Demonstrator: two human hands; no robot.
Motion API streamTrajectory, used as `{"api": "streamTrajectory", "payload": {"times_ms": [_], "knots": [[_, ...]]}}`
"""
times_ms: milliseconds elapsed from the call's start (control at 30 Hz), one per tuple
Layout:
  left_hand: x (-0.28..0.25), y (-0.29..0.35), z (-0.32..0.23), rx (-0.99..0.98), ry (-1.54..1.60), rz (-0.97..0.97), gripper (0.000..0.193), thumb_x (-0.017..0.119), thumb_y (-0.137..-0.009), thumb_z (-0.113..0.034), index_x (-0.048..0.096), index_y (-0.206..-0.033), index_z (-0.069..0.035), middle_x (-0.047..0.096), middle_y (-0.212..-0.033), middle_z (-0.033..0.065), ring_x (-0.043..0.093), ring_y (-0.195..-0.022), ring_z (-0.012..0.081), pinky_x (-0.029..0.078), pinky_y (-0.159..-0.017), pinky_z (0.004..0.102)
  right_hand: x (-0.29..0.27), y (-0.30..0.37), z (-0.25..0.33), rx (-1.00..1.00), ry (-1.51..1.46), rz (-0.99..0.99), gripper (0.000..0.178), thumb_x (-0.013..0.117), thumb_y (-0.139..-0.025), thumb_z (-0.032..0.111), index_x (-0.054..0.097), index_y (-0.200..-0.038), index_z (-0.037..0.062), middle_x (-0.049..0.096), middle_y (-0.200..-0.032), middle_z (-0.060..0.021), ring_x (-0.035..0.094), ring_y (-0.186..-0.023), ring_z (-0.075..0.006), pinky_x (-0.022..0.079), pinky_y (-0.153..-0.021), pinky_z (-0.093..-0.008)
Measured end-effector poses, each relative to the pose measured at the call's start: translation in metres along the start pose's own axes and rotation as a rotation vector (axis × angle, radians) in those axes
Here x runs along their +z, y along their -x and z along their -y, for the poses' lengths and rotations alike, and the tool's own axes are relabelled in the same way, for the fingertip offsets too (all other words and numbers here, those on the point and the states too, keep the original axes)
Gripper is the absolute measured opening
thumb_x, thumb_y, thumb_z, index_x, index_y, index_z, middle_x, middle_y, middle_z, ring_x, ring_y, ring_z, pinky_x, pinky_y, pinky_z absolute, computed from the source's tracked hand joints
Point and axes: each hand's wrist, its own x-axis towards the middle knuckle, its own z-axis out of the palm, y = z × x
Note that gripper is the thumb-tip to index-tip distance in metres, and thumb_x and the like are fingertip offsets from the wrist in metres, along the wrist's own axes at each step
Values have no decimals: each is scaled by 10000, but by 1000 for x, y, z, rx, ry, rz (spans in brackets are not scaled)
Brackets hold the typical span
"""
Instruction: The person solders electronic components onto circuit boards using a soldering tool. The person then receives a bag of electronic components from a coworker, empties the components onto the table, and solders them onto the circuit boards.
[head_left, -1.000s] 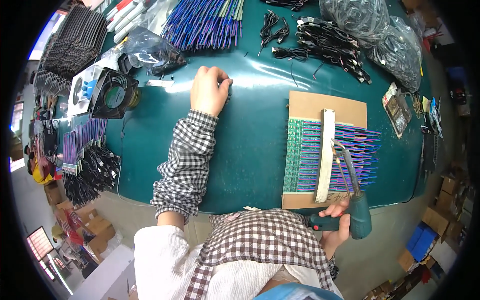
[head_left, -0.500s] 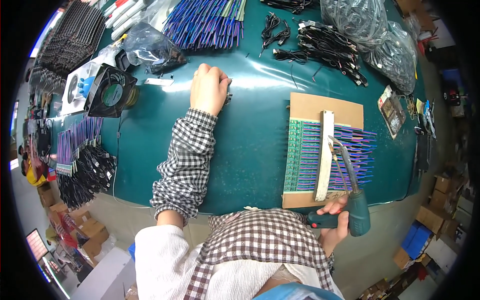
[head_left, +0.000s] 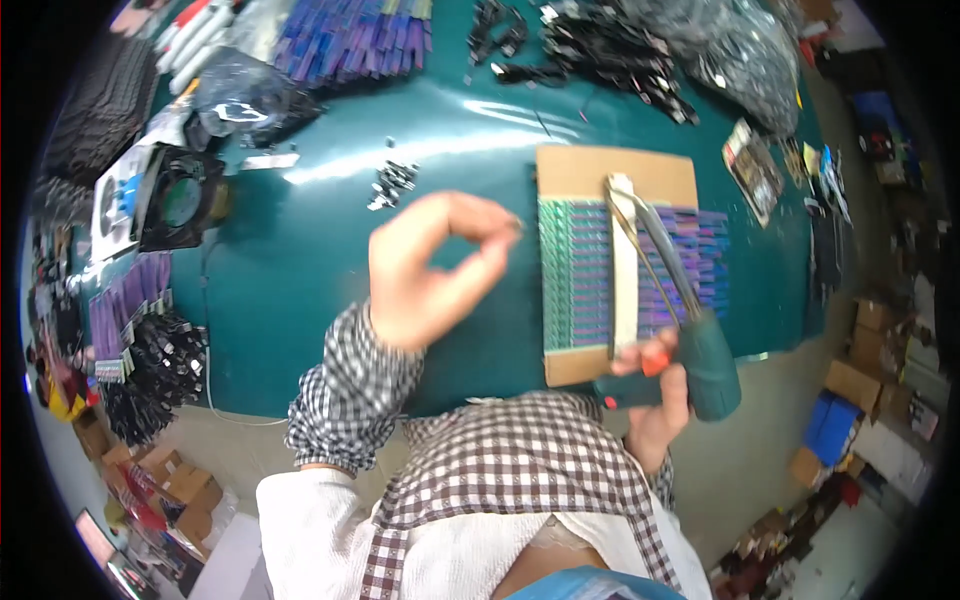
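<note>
My left hand (head_left: 435,265) is over the table, thumb and forefinger pinched together. A dark speck shows at the fingertips, too small and smeared to name. Behind that hand lies a little pile of small black and silver parts (head_left: 393,180). My right hand (head_left: 657,395) grips a dark green soldering gun (head_left: 708,370) with a red trigger. Its metal tip reaches the upper part of a white bar (head_left: 624,270). That bar lies across blue and purple wires (head_left: 690,260) joined to a column of green circuit boards (head_left: 572,270), all on a cardboard sheet (head_left: 615,172).
A black fan (head_left: 180,200) stands at the left, beside wired boards with black cables (head_left: 160,350). Along the back lie blue-purple wire bundles (head_left: 350,40), black cables (head_left: 610,55) and clear plastic bags (head_left: 745,75). A small packet (head_left: 753,172) rests at the right.
My left hand has moved right and nearer from the small parts, uncovering the pile. The soldering gun stays in my right hand, its tip slightly higher along the bar. The whole view has shifted.
</note>
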Motion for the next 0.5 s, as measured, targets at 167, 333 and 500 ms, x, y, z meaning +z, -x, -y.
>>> {"api": "streamTrajectory", "payload": {"times_ms": [167, 333, 500], "knots": [[32, 35, -34, 69, 7, 43, 184, 663, -610, 16, 567, -754, -48, 629, -785, 74, 620, -724, 202, 480, -609, 272, 41, -29, 8, -22, 238, 154, 365, 543, -758, -5, 439, -1106, -50, 537, -922, -108, 569, -810, -196, 495, -676, -301], [42, 44, -23, 461, -183, 110, 176, 635, -594, -28, 553, -748, -6, 604, -877, 159, 610, -744, 227, 504, -634, 303, 39, -28, 2, -27, 384, 135, 365, 561, -723, -54, 455, -1072, -32, 531, -899, -93, 549, -763, -151, 468, -660, -270], [44, 45, -31, 458, -152, 178, 250, 631, -641, 83, 538, -864, 18, 595, -914, 174, 615, -778, 265, 506, -660, 291, 29, -26, -5, -83, 285, 119, 319, 604, -745, -37, 493, -1043, -16, 565, -824, -43, 548, -738, -90, 456, -661, -218]]}}
